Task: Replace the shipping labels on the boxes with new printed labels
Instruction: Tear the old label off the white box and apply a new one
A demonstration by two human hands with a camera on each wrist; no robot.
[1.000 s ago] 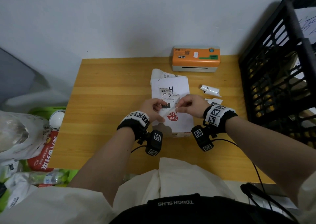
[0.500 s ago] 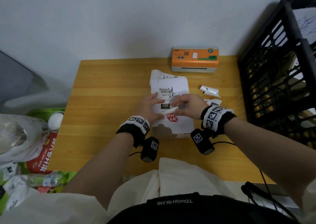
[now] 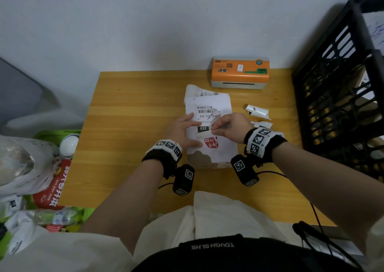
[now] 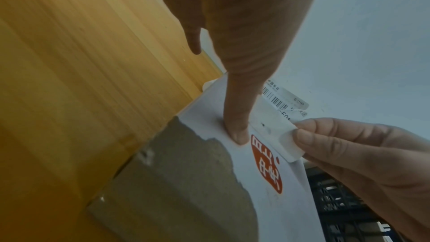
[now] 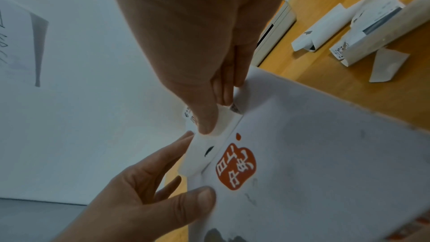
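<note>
A white box (image 3: 224,145) with a red logo lies mid-table, its old shipping label (image 3: 204,114) torn and partly peeled. My left hand (image 3: 187,126) lies flat on the box's left part, fingers straight, pressing it down. My right hand (image 3: 216,127) pinches the label's lifted lower edge between thumb and fingers. The left wrist view shows a left finger (image 4: 237,128) pushing on the box (image 4: 286,200) beside the curled label (image 4: 274,130). The right wrist view shows my right thumb on the label flap (image 5: 202,154), above the logo on the box (image 5: 325,154).
An orange label printer (image 3: 240,72) stands at the table's back edge. Torn label scraps (image 3: 257,111) lie right of the box, and a curled paper (image 3: 195,92) lies behind it. A black crate (image 3: 340,89) stands at the right. Bags and bottles (image 3: 25,163) are piled left of the wooden table (image 3: 128,109).
My left hand has gone from curled at the label to flat on the box. My right hand has kept hold of the label's edge and lifted it further, baring a black 032 patch.
</note>
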